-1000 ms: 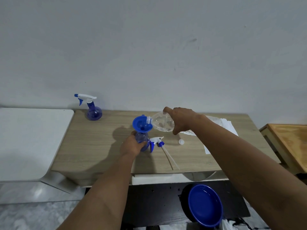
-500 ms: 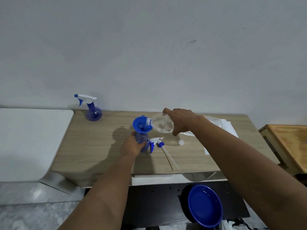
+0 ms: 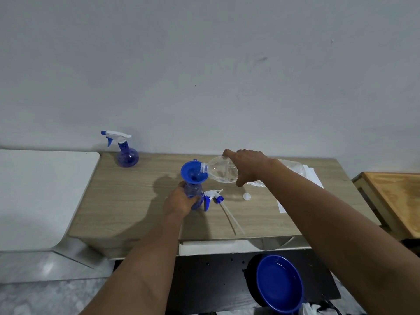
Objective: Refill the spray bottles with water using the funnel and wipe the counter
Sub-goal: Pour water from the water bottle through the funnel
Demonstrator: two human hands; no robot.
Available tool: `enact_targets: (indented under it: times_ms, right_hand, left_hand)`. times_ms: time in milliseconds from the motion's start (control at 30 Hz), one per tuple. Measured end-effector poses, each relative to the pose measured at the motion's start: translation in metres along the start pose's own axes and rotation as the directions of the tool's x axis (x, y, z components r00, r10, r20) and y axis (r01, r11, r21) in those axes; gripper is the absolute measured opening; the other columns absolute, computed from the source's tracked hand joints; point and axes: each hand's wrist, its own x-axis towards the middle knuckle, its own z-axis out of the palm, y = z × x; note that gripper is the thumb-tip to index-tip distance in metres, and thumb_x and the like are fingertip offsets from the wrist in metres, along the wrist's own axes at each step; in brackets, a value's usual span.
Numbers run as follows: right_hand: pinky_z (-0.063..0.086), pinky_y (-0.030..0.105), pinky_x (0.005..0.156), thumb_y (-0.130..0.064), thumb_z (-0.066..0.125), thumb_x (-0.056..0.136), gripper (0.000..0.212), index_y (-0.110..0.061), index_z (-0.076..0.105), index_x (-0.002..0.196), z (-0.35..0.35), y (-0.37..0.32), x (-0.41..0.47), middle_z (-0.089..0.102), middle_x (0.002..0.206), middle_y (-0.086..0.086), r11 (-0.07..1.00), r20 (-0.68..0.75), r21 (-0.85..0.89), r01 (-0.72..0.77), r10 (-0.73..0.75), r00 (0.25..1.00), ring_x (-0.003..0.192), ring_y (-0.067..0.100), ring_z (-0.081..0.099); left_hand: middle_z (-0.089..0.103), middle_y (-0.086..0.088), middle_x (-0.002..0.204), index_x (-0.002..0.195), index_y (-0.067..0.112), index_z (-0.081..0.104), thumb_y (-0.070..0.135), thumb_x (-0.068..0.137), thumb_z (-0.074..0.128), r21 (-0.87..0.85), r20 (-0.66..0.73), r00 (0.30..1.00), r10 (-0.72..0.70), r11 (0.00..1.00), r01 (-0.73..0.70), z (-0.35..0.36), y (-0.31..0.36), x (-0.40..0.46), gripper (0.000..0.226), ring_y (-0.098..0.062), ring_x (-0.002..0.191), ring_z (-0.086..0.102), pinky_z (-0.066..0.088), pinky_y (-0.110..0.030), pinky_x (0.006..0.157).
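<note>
Pouring appears under way at the frame's centre: on the wooden counter [image 3: 127, 201] the right hand [image 3: 246, 165] grasps a clear water bottle [image 3: 221, 171], its long axis lying nearly level, running from right to left, with its neck over the rim of the blue funnel [image 3: 193, 172]. That funnel sits in the open spray bottle [image 3: 194, 194], which the left hand [image 3: 179, 201] grips just below, so the left hand is nearer the target. A 2nd spray bottle [image 3: 126, 153], capped, stands upper left, well apart. Beside the held bottle lie its trigger head [image 3: 213, 197] and, further right, 1 small white cap [image 3: 246, 196]
</note>
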Motion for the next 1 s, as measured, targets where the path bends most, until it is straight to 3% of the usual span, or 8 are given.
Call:
enact_targets:
  times_ms: [167,833,1000]
  right_hand:
    - [0.048,0.039,0.072,-0.032,0.089,0.07,0.096,-0.032,0.031,0.146,0.0012,-0.0015,0.0006,0.054,0.105,0.0,1.0,0.003,-0.002,0.007,-0.007,1.0,0.097,0.027,0.061]
    - [0.048,0.039,0.075,-0.032,0.089,0.07,0.097,-0.031,0.031,0.147,0.0022,-0.0015,0.0011,0.058,0.112,0.003,1.0,0.0,-0.007,0.01,-0.01,1.0,0.1,0.028,0.062]
    - [0.05,0.039,0.073,-0.033,0.09,0.067,0.098,-0.031,0.031,0.145,0.006,-0.0001,0.0007,0.055,0.104,0.0,0.998,-0.015,0.053,0.026,-0.025,1.0,0.094,0.027,0.06]
  left_hand:
    - [0.071,-0.001,0.105,0.128,0.025,0.051,0.033,0.082,0.078,0.078,-0.008,1.0,0.007,0.997,-0.006,-0.0013,-0.0001,-0.0019,0.054,-0.024,0.094,0.067,0.055,-0.044,0.09]
    - [0.071,-0.001,0.102,0.126,0.026,0.052,0.033,0.081,0.077,0.052,-0.005,1.0,0.014,0.999,-0.014,-0.0013,-0.0019,-0.0007,0.052,-0.024,0.093,0.068,0.055,-0.046,0.091]
    - [0.072,0.001,0.102,0.125,0.026,0.053,0.034,0.079,0.079,0.028,-0.007,1.0,0.011,1.0,-0.011,-0.0011,-0.0029,-0.0012,0.053,-0.024,0.094,0.068,0.055,-0.045,0.09]
